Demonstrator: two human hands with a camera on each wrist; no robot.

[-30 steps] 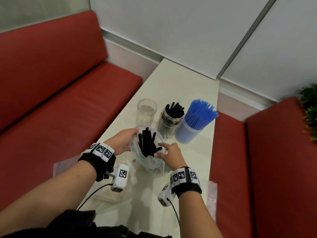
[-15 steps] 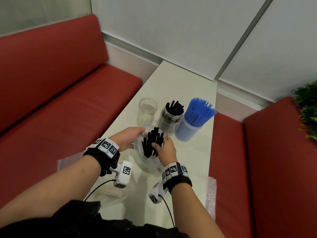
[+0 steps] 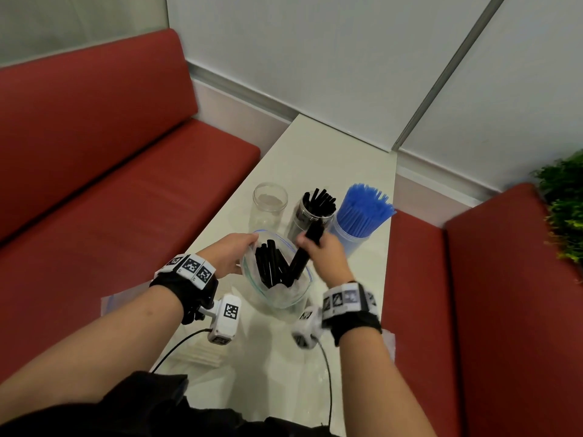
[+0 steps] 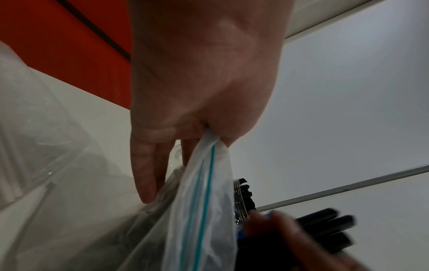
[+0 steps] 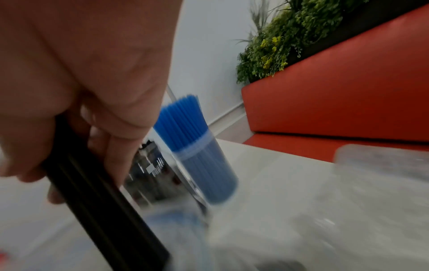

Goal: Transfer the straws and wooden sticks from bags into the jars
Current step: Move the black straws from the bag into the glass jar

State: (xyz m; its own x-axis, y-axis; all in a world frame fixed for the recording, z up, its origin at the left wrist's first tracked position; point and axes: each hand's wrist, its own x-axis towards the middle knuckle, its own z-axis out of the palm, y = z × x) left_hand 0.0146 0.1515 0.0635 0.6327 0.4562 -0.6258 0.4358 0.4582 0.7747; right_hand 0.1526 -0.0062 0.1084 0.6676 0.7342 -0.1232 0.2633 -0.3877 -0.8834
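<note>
Over the bag [image 3: 277,288], left hand [image 3: 230,257] pinches its rim; right hand [image 3: 328,257] grips black straws [image 3: 303,257].

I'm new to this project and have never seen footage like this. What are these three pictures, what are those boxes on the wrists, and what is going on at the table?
No machine here: a person works with bare hands, wearing small cameras on the head and both wrists. The wide picture is from the head; the two close ones look along each hand. On the white table stand an empty glass jar, a jar of black straws and a jar of blue straws. The left hand holds open a clear zip bag with black straws left inside. The right hand grips a bundle of black straws, its lower end at the bag mouth.
</note>
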